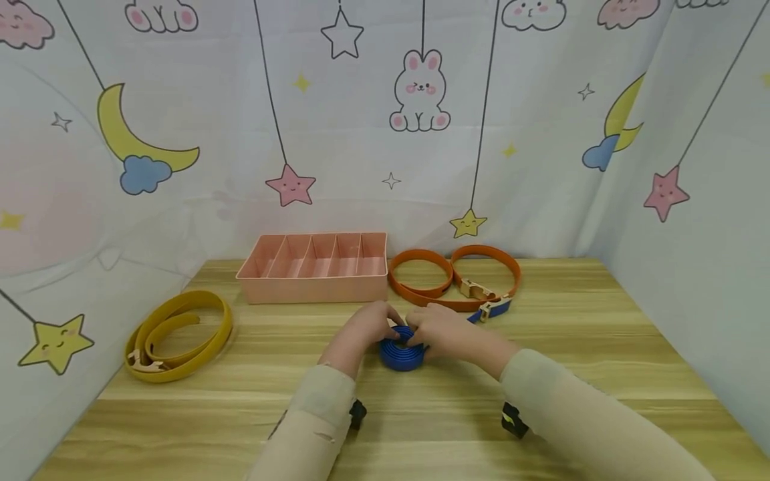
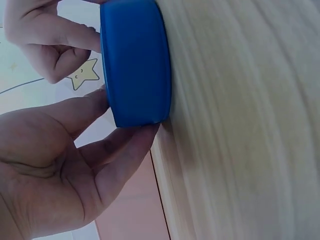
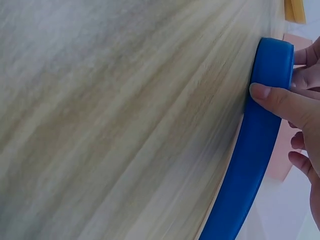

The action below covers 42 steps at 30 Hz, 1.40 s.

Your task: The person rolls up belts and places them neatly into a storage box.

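A blue belt stands on edge on the table, mostly wound into a flat round coil in front of the person. Its loose end runs out to the right, behind the right hand, to a gold-coloured buckle. My left hand grips the coil at its far left side, thumb at the upper edge and fingertips against the outer wall. From the right, my right hand pinches the coil; in the right wrist view its thumb presses the outer strap, where the tail leaves the roll.
Behind the hands stands a pink divided box with several compartments. An orange belt lies in loops right of it, its buckle close to the blue one. A yellow belt lies coiled at the left table edge. A patterned curtain hangs behind.
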Motion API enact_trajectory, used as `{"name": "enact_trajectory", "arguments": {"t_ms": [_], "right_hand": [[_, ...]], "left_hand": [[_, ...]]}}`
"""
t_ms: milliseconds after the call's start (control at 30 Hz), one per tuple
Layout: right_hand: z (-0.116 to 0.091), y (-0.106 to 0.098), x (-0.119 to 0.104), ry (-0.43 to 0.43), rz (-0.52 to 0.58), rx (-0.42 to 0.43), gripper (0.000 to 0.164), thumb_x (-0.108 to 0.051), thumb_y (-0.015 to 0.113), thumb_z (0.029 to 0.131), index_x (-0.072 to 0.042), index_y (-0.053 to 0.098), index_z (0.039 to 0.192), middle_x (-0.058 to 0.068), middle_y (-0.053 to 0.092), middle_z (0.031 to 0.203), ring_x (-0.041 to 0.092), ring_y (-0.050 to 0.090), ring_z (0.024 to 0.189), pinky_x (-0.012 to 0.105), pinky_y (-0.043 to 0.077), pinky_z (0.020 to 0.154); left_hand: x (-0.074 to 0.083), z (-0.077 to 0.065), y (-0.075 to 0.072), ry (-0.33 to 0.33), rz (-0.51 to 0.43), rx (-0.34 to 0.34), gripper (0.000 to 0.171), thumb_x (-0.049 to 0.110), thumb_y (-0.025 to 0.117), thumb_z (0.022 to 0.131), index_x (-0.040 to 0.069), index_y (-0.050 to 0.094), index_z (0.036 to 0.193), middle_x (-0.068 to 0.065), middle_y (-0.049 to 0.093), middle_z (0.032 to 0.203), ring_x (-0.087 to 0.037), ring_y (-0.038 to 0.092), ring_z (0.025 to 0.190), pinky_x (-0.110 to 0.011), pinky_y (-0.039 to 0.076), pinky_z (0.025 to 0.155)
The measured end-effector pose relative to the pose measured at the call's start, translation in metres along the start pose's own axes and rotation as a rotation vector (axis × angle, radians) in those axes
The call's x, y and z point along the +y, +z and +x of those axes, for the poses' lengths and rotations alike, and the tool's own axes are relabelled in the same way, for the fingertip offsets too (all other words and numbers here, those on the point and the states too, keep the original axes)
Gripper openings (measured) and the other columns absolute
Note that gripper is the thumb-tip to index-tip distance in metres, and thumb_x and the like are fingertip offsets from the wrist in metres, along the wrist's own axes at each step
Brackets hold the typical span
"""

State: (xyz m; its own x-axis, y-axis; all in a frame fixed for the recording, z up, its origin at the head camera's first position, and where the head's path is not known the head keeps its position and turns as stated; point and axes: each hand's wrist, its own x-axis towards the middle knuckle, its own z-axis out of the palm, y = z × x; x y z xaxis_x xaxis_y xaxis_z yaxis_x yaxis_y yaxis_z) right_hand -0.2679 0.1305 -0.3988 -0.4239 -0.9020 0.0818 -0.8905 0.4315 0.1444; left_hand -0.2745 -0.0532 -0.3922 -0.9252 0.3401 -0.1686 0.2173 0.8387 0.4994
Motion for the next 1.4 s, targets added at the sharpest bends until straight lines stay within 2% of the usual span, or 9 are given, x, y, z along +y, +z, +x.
{"name": "enact_trajectory", "arguments": {"t_ms": [233, 400, 500, 633, 733, 933, 1133, 1300, 1400], "right_hand": [[0.006, -0.002, -0.01, 0.073, -0.002, -0.029, 0.039, -0.044, 0.085, 0.068, -0.018, 0.08, 0.096, -0.007, 0.054, 0.089, 0.009, 0.048, 0.08, 0.027, 0.031, 0.067], [0.007, 0.0, -0.013, 0.107, 0.001, -0.006, 0.036, -0.048, 0.085, 0.066, -0.019, 0.08, 0.088, -0.009, 0.051, 0.085, 0.009, 0.045, 0.078, 0.026, 0.03, 0.067], [0.006, 0.001, -0.014, 0.12, 0.015, 0.022, 0.036, -0.049, 0.085, 0.066, -0.021, 0.081, 0.088, -0.009, 0.047, 0.082, 0.009, 0.04, 0.075, 0.026, 0.028, 0.065], [0.0, 0.002, -0.013, 0.128, 0.047, 0.045, 0.042, -0.053, 0.084, 0.065, -0.024, 0.08, 0.095, -0.008, 0.045, 0.083, 0.009, 0.038, 0.074, 0.027, 0.025, 0.065], [-0.004, 0.002, -0.009, 0.126, 0.054, 0.016, 0.046, -0.055, 0.083, 0.065, -0.027, 0.079, 0.102, -0.007, 0.047, 0.087, 0.009, 0.04, 0.079, 0.028, 0.027, 0.067], [-0.009, -0.002, -0.001, 0.11, 0.033, -0.051, 0.044, -0.041, 0.086, 0.072, -0.03, 0.075, 0.113, -0.006, 0.05, 0.094, 0.012, 0.043, 0.083, 0.032, 0.033, 0.073], [-0.007, -0.001, -0.001, 0.068, 0.04, 0.019, 0.034, -0.032, 0.087, 0.072, -0.025, 0.078, 0.104, -0.006, 0.056, 0.092, 0.013, 0.049, 0.086, 0.032, 0.036, 0.075], [-0.002, 0.001, -0.006, 0.015, 0.002, 0.055, 0.029, -0.033, 0.087, 0.071, -0.022, 0.08, 0.098, -0.007, 0.061, 0.094, 0.013, 0.051, 0.086, 0.029, 0.035, 0.071], [0.0, 0.001, -0.009, 0.023, -0.01, 0.047, 0.032, -0.036, 0.087, 0.069, -0.02, 0.08, 0.096, -0.008, 0.06, 0.09, 0.011, 0.049, 0.081, 0.027, 0.033, 0.068]], "left_hand": [[0.0, 0.0, 0.002, -0.057, -0.024, 0.048, 0.026, 0.021, 0.078, 0.084, 0.008, 0.074, 0.106, -0.007, 0.068, 0.103, -0.021, 0.061, 0.093, -0.034, 0.051, 0.082], [0.006, -0.002, 0.002, -0.103, -0.041, 0.043, 0.024, 0.02, 0.082, 0.077, 0.003, 0.07, 0.089, -0.006, 0.065, 0.083, -0.019, 0.056, 0.072, -0.03, 0.049, 0.065], [0.009, -0.002, 0.002, -0.122, -0.05, 0.053, 0.02, 0.014, 0.082, 0.076, 0.003, 0.068, 0.084, -0.005, 0.062, 0.078, -0.019, 0.054, 0.068, -0.029, 0.047, 0.061], [0.009, 0.0, 0.004, -0.125, -0.088, 0.041, 0.02, 0.008, 0.079, 0.078, 0.002, 0.07, 0.095, -0.007, 0.065, 0.088, -0.019, 0.058, 0.076, -0.031, 0.051, 0.068], [0.01, 0.0, 0.004, -0.1, -0.096, 0.009, 0.023, 0.004, 0.077, 0.08, 0.003, 0.071, 0.102, -0.008, 0.066, 0.095, -0.02, 0.058, 0.082, -0.033, 0.052, 0.075], [0.01, 0.0, 0.003, -0.028, -0.023, -0.027, 0.024, -0.005, 0.07, 0.082, 0.007, 0.072, 0.103, -0.007, 0.066, 0.1, -0.02, 0.052, 0.083, -0.031, 0.048, 0.075], [0.01, 0.001, 0.003, 0.035, -0.009, -0.048, 0.029, -0.009, 0.067, 0.082, 0.006, 0.072, 0.107, -0.008, 0.067, 0.104, -0.02, 0.056, 0.089, -0.033, 0.05, 0.079], [0.006, 0.0, 0.002, 0.011, -0.02, -0.034, 0.029, 0.0, 0.076, 0.081, 0.006, 0.073, 0.109, -0.009, 0.067, 0.108, -0.021, 0.06, 0.096, -0.035, 0.05, 0.085], [0.004, 0.0, 0.0, -0.015, -0.001, -0.006, 0.027, 0.008, 0.079, 0.081, 0.007, 0.073, 0.108, -0.01, 0.067, 0.109, -0.022, 0.059, 0.096, -0.036, 0.049, 0.086]]}}
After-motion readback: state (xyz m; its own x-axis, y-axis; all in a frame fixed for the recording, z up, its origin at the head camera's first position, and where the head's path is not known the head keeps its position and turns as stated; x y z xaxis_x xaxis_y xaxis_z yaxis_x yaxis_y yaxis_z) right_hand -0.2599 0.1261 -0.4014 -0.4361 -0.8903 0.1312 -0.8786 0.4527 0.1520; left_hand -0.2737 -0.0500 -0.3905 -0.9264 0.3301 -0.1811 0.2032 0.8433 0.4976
